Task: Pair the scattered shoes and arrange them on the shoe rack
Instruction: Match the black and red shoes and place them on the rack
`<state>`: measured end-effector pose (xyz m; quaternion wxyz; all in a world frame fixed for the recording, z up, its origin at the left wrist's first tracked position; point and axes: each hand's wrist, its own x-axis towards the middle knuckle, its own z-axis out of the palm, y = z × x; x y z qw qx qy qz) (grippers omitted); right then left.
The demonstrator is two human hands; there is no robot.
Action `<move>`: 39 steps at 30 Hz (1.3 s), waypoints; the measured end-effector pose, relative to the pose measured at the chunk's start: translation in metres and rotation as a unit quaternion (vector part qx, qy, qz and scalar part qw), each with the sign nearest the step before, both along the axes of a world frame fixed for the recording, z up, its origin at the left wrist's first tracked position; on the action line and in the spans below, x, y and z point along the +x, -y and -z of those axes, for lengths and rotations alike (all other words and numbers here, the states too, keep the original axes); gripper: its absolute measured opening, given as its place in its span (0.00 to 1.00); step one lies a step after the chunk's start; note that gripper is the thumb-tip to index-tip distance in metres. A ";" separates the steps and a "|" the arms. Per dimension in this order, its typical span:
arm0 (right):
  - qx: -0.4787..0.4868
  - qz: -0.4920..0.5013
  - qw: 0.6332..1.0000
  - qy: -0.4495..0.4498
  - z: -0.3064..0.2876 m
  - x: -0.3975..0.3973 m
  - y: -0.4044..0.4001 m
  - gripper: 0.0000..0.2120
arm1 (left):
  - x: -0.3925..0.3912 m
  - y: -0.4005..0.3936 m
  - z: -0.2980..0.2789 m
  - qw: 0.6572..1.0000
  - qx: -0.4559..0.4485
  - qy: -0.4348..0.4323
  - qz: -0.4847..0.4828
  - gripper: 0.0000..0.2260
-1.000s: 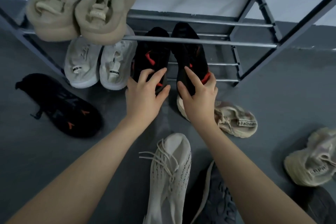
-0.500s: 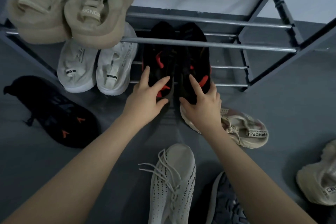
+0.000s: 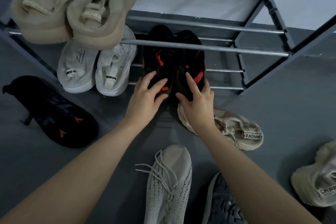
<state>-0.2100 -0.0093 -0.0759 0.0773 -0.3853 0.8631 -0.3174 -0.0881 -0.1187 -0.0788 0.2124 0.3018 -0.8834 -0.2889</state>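
Your left hand (image 3: 145, 96) and right hand (image 3: 197, 104) each grip a heel of the black shoes (image 3: 158, 54), fingers spread, thumbs behind, pair side by side on the rack (image 3: 236, 51), bottom rails

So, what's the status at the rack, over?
Left hand grips left black shoe, right hand grips right black shoe. Pair on lower shelf, beside white pair. Beige shoe on floor under right wrist.

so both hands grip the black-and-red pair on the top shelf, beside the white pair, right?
Wrong shelf: in the head view the black-and-red pair sits on the lower shelf. The left hand and right hand do grip it, beside the white pair.
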 end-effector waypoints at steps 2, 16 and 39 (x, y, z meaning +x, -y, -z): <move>0.011 -0.002 1.000 -0.004 0.000 -0.001 -0.001 0.29 | 0.000 -0.001 -0.002 0.999 0.043 -0.022 -0.020 0.22; 0.058 0.002 0.998 -0.020 0.009 -0.002 -0.017 0.34 | -0.003 -0.020 -0.008 0.989 0.083 0.024 -0.124 0.26; 0.025 -0.020 0.999 -0.009 -0.010 0.036 -0.073 0.24 | 0.030 -0.050 -0.037 0.982 -0.081 0.158 -0.059 0.27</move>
